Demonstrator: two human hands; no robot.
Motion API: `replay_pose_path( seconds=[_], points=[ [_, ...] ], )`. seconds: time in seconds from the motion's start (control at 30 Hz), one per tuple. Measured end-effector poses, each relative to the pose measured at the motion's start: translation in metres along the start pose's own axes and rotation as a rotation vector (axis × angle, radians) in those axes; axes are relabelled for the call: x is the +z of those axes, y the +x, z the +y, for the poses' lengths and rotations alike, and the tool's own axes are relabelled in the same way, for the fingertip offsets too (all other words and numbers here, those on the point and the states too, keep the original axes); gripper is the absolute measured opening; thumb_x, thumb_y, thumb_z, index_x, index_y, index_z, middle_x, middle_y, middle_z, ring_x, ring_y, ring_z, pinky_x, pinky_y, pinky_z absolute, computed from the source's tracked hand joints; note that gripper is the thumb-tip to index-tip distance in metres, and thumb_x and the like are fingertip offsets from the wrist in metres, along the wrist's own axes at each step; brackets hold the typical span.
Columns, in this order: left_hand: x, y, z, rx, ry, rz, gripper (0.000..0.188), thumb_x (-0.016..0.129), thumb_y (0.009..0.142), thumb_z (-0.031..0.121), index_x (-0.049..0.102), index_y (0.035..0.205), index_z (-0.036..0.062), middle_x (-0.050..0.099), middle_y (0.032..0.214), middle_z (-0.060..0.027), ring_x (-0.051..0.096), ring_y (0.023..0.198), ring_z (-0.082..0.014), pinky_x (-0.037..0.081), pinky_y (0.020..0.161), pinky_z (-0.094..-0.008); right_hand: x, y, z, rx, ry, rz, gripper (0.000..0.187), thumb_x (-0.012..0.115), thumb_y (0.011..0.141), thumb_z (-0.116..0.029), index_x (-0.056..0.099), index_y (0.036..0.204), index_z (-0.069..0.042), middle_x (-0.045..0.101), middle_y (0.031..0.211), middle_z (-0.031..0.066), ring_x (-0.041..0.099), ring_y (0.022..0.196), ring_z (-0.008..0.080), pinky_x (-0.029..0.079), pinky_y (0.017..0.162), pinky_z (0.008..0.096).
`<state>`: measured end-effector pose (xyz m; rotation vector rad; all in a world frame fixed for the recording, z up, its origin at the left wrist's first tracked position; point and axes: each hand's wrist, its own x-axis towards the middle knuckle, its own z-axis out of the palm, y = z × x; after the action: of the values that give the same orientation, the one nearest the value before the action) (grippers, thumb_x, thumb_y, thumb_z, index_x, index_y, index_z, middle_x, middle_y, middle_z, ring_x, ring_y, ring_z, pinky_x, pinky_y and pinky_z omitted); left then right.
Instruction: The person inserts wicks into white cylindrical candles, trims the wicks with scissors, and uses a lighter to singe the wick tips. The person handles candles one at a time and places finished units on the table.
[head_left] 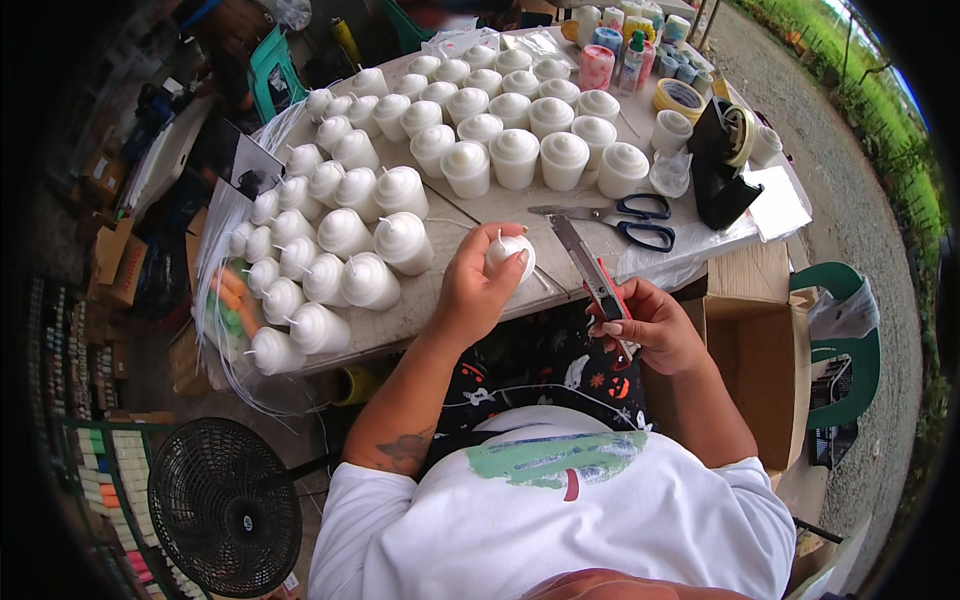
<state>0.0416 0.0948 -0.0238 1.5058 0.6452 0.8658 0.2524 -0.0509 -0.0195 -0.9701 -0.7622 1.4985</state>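
My left hand [480, 285] is closed around a small white candle [509, 257], its wick pointing up, just off the table's front edge. In my right hand [650, 325] is a red and grey box cutter [606, 293], with its long blade [572, 240] out and angled up to the left, near the candle but apart from it. Beyond my hands, many white candles [515, 158] with domed tops stand in rows on the table. Another group of white candles [343, 233], wicks showing, fills the left side. Dark blue-handled scissors [645, 222] lie right of the blade.
A black tape dispenser [722, 165] and a tape roll [679, 98] sit at the table's right. Coloured candles [596, 68] and a green-capped bottle [632, 62] stand farther back. Below the right edge is an open cardboard box [755, 360]. A black fan [225, 507] stands at lower left.
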Motion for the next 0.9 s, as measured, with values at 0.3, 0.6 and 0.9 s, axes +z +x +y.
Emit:
replay_pose_path(
  seconds=[0.3, 0.6, 0.9],
  points=[
    [0.007, 0.002, -0.01, 0.317, 0.394, 0.182, 0.04, 0.069, 0.086, 0.015, 0.051, 0.118, -0.0003, 0.054, 0.118, -0.0163, 0.054, 0.107, -0.0296, 0.045, 0.092, -0.038, -0.011, -0.022, -0.01, -0.015, -0.228, 0.171, 0.029, 0.064, 0.092, -0.018, 0.052, 0.115, -0.004, 0.064, 0.1, 0.0047, 0.06, 0.074, 0.0075, 0.049, 0.058, 0.0208],
    [0.026, -0.056, 0.029, 0.612, 0.394, 0.059, 0.026, 0.072, 0.083, 0.008, 0.053, 0.099, 0.0023, 0.058, 0.094, -0.0128, 0.058, 0.085, -0.0258, 0.048, 0.078, -0.0343, -0.007, -0.051, 0.0, -0.047, -0.117, 0.067, 0.027, 0.063, 0.093, -0.019, 0.055, 0.115, -0.004, 0.063, 0.092, 0.001, 0.058, 0.067, 0.0049, 0.047, 0.053, 0.0181],
    [-0.02, -0.028, 0.013, 0.449, 0.503, 0.161, 0.066, 0.08, 0.076, 0.016, 0.043, 0.129, 0.0036, 0.048, 0.128, -0.0178, 0.049, 0.115, -0.0289, 0.043, 0.093, -0.0392, 0.015, -0.036, 0.01, -0.093, -0.373, 0.077, 0.023, 0.056, 0.096, -0.008, 0.046, 0.116, -0.002, 0.06, 0.1, 0.004, 0.062, 0.087, 0.0086, 0.05, 0.07, 0.022]
  ],
)
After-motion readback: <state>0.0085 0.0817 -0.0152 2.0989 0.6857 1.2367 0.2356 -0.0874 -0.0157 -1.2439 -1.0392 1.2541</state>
